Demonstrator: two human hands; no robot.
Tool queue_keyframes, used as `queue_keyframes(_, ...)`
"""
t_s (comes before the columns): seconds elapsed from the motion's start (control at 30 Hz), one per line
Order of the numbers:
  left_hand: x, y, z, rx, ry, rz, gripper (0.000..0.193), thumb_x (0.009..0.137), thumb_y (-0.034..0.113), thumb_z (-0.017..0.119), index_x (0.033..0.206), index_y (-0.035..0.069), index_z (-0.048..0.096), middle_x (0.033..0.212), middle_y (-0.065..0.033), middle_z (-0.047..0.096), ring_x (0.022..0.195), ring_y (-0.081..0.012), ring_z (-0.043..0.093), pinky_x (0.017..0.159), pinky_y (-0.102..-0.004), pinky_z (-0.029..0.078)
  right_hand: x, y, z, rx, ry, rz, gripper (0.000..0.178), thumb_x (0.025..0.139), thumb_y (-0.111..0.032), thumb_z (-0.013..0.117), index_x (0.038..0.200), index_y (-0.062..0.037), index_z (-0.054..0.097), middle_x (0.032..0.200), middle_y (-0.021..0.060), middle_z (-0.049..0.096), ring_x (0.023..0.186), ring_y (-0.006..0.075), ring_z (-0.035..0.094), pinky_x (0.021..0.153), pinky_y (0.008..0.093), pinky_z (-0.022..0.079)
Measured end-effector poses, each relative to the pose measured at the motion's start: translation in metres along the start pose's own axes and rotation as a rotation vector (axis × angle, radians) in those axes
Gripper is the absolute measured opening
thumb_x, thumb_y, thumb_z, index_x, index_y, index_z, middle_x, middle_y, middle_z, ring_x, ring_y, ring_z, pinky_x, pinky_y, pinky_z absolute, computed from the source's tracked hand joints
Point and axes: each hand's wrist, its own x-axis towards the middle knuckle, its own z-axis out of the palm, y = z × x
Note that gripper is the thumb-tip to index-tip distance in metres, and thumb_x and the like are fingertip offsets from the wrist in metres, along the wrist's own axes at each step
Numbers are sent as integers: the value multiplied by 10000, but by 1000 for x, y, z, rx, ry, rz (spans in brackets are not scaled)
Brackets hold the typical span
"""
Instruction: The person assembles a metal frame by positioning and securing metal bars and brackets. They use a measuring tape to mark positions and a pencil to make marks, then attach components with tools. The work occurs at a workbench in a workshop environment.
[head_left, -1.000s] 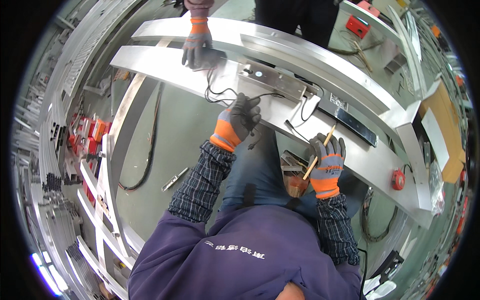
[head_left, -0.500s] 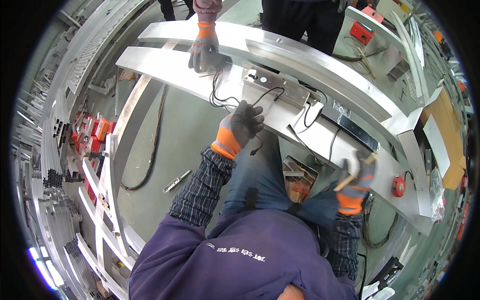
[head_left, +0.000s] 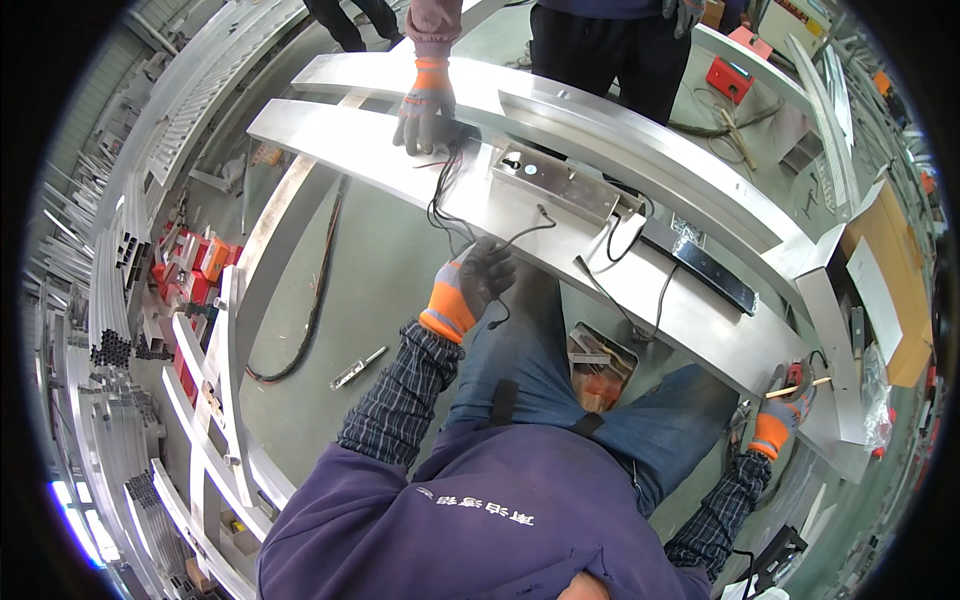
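My left hand [head_left: 472, 284], in a grey and orange glove, is closed on thin black cables [head_left: 447, 203] by the near edge of a long silver metal beam [head_left: 590, 250]. One cable end reaches onto the beam, and another dangles below my fingers. At the beam's right end my right hand [head_left: 783, 408], gloved alike, is closed on a thin pale wooden stick [head_left: 816, 384]. Its fingers are at a red tape measure [head_left: 796, 373], partly hidden; I cannot tell whether they grip it. A metal housing [head_left: 555, 182] and a black slim bar [head_left: 700, 268] lie on the beam.
Across from me, a co-worker's gloved hand [head_left: 425, 113] rests on the beam near the cables. A second curved beam [head_left: 640, 125] runs behind. An open cardboard box [head_left: 895, 290] stands at right. Below lies a tool tray [head_left: 603, 365]; white frame bars [head_left: 228, 375] stand at left.
My right hand has swung right and outward with the stick, to the tape measure. My left hand has lowered slightly with the cables, and one cable end has shifted on the beam.
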Motion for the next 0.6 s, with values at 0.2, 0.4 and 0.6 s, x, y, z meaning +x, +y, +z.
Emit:
queue_keyframes(0.2, -7, 0, 2, 23, 144, 20, 265, 1028, 281, 656, 1137, 41, 627, 1001, -57, 647, 834, -186, 625, 820, -379, 571, 11, 13, 6, 242, 12, 33, 454, 943, -210, 743, 1362, -87, 618, 1269, 199, 673, 1124, 363, 676, 966, 447, 532)
queue_keyframes(0.4, -1, -13, -23, 98, 155, 61, 402, 1004, 343, 683, 1228, 11, 642, 1107, -121, 701, 956, -282, 678, 903, -430, 568, 13, 33, 26, 372, -107, 115, 456, 939, -128, 728, 1367, -55, 588, 1284, 187, 658, 1170, 351, 641, 992, 433, 526)
queue_keyframes(0.6, 10, -15, -27, 74, 149, 34, 277, 1024, 313, 637, 1093, 51, 696, 1045, -110, 743, 940, -277, 707, 919, -435, 560, -9, 87, 55, 272, -175, 243, 459, 999, -290, 652, 1387, -50, 607, 1298, 199, 682, 1184, 379, 641, 1004, 433, 502)
